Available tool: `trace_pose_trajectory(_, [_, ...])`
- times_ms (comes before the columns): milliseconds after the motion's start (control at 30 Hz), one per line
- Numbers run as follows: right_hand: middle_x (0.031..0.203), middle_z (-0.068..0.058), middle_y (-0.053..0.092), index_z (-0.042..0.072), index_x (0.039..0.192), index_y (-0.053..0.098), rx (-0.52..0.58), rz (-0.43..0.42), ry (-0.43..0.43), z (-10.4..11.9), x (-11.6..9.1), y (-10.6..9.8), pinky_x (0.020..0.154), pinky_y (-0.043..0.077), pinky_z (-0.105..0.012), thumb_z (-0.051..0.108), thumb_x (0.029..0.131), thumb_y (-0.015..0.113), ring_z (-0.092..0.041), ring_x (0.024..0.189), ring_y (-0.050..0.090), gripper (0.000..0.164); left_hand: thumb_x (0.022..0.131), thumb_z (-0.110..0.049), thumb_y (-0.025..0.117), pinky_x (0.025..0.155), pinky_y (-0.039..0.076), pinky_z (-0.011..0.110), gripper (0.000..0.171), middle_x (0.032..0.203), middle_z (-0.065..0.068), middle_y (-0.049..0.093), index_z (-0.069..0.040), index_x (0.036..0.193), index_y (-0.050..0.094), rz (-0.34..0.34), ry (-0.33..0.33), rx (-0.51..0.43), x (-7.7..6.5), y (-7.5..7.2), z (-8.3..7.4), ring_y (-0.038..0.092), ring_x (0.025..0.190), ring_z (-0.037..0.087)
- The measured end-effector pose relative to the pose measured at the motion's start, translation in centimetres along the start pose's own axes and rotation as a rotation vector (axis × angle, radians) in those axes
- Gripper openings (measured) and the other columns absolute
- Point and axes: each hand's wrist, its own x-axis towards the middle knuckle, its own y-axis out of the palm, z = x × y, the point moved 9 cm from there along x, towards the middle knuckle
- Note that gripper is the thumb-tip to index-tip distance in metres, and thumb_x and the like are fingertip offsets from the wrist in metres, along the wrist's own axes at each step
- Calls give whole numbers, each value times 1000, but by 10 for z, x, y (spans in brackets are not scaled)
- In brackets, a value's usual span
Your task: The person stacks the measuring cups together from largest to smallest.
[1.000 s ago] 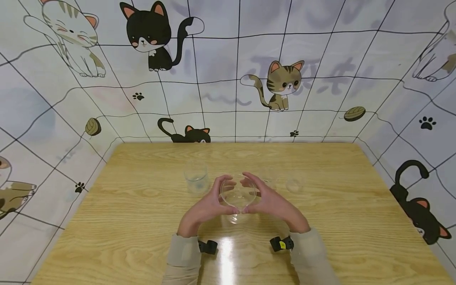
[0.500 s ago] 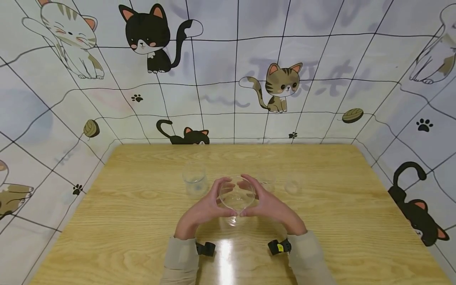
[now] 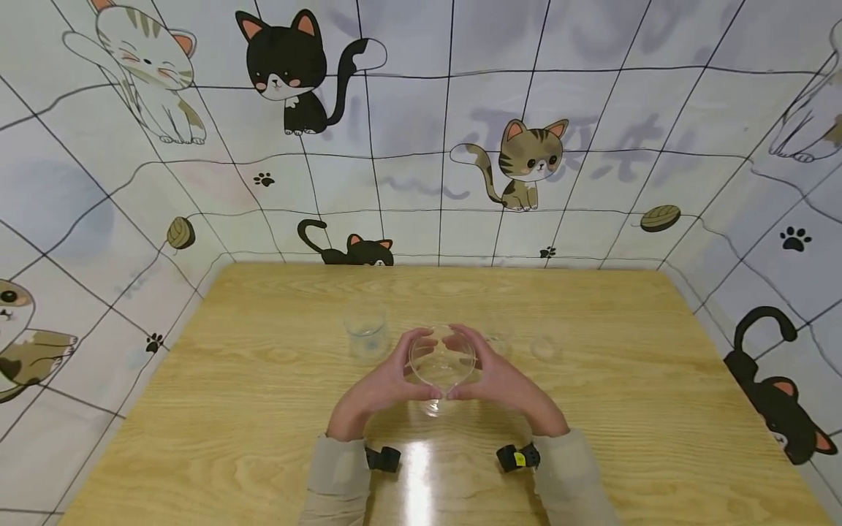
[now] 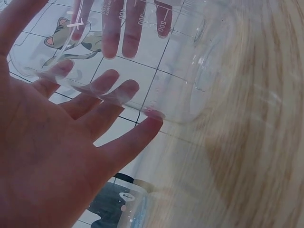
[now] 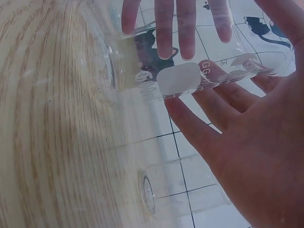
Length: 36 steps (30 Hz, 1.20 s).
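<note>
A clear glass beaker [image 3: 442, 369] stands upright in the middle of the table, between my two hands. White graduation marks show on its wall [image 4: 164, 21] in the left wrist view, and a white blank patch [image 5: 179, 79] in the right wrist view. My left hand [image 3: 395, 376] curves round its left side, and my right hand [image 3: 492, 374] holds the opposite side. Both thumbs nearly meet at the near side of the rim. Seen through the glass, each hand's fingertips lie along the wall. The beaker's base is at the wood surface.
Left of the hands stands a clear glass vessel [image 3: 367, 340] with a little liquid low in it. Behind the right hand is another clear vessel [image 3: 500, 340], and further right a small clear glass one [image 3: 546, 347]. Cat-patterned walls [image 3: 408, 175] border the wooden table [image 3: 263, 438].
The head view shifts slightly. Both hands keep the same hold on the beaker, which stays in place.
</note>
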Motion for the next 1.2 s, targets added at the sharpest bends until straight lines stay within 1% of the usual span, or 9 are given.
trace_pose_trajectory(100, [137, 4, 36, 28, 141, 14, -8, -1, 21, -5, -3, 3, 94, 31, -52, 34, 66, 78, -17, 126, 32, 99, 74, -12, 73, 100, 20, 55, 85, 140, 15, 24, -17, 138, 17, -7, 7, -9, -1, 1, 10, 20, 130, 35])
trace_pose_trajectory(267, [135, 3, 37, 26, 141, 15, -24, -24, 13, -6, -5, 2, 94, 31, -52, 37, 65, 78, -18, 125, 33, 99, 74, -21, 73, 100, 24, 50, 84, 139, 5, 30, -31, 137, 18, -27, 8, 51, 2, 0, 29, 25, 130, 23])
trace_pose_trajectory(367, [135, 2, 38, 27, 141, 15, -26, -26, 17, -6, -6, 2, 94, 32, -52, 37, 65, 78, -18, 125, 33, 100, 74, -23, 74, 99, 26, 50, 84, 138, 4, 32, -34, 136, 18, -33, 11, 78, 2, -1, 33, 26, 129, 20])
trace_pose_trajectory(533, [135, 4, 37, 32, 140, 15, -32, -25, 41, -8, -6, 2, 94, 32, -51, 39, 64, 78, -16, 125, 33, 100, 74, -23, 73, 99, 26, 49, 84, 139, 6, 32, -33, 137, 18, -23, 19, 82, 4, -1, 33, 26, 129, 20])
trace_pose_trajectory(767, [137, 2, 35, 30, 141, 13, -1, -3, 47, -4, -3, 3, 94, 30, -54, 35, 66, 77, -18, 126, 31, 99, 73, -23, 75, 99, 25, 50, 86, 139, 6, 31, -28, 138, 19, -34, -18, 77, 3, -4, 26, 25, 130, 20])
trace_pose_trajectory(933, [137, 7, 35, 33, 140, 13, -23, 2, 54, -6, 1, 2, 94, 31, -52, 39, 66, 76, -16, 126, 30, 98, 74, -23, 74, 100, 24, 49, 87, 141, 5, 29, -30, 138, 17, -26, -5, 85, 2, -7, 28, 24, 130, 22])
trace_pose_trajectory(1000, [137, 5, 34, 34, 140, 12, -24, 6, 58, -5, 1, 2, 95, 31, -52, 38, 67, 76, -17, 127, 29, 97, 74, -24, 73, 100, 23, 49, 87, 141, 4, 27, -31, 139, 15, -14, 4, 89, 2, -7, 27, 23, 130, 22])
trace_pose_trajectory(1133, [139, -3, 34, 26, 142, 12, -8, 19, 61, 7, -1, 0, 95, 29, -54, 30, 70, 76, -22, 127, 29, 96, 75, -24, 72, 101, 22, 49, 89, 143, 4, 24, -30, 140, 13, 3, 11, 81, 2, -6, 25, 21, 131, 23])
trace_pose_trajectory(1200, [139, -7, 33, 21, 142, 12, 1, 28, 67, 14, -3, 0, 95, 29, -54, 27, 71, 76, -25, 128, 29, 96, 76, -22, 72, 101, 21, 50, 89, 143, 5, 24, -27, 141, 12, 5, 20, 69, 1, -6, 19, 21, 131, 25])
